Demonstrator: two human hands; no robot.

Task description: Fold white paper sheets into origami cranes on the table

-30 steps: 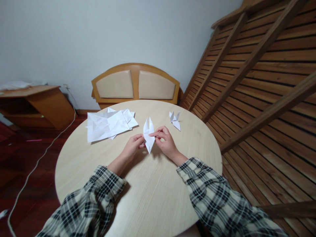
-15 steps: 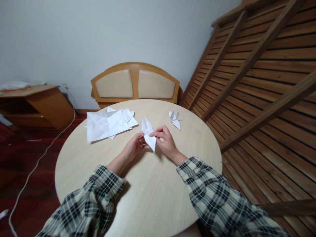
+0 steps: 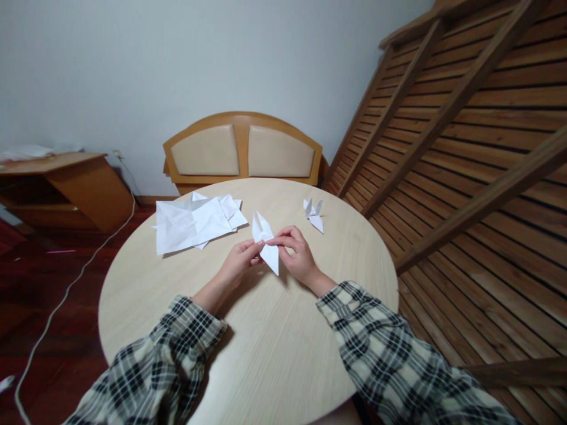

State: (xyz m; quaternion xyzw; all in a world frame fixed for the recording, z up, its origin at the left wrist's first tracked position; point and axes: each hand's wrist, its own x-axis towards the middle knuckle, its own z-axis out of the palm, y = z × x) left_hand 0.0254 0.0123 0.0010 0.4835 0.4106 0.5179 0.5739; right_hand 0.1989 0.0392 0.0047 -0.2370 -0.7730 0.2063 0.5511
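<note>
A white folded paper (image 3: 271, 258), long and pointed at both ends with a split far tip, is held between my two hands above the table. My left hand (image 3: 241, 260) pinches its left edge near the middle. From the right, my right hand (image 3: 297, 254) grips it at the same height, fingers closed on the paper. The fingertips of both hands nearly meet at its middle fold. Beyond my right hand stands a finished-looking white paper crane (image 3: 315, 216).
Several creased white sheets (image 3: 195, 224) lie in a pile at the left of the round table (image 3: 274, 354). Behind the table is a padded headboard (image 3: 243, 144). A slatted wooden frame (image 3: 465, 177) leans at the right. A white cable (image 3: 84, 268) crosses the floor near a wooden cabinet (image 3: 93, 195).
My left thumb and fingers have shifted up onto the middle of the folded paper, close to the right fingertips. The paper has turned and dipped slightly. The crane and sheets are unmoved.
</note>
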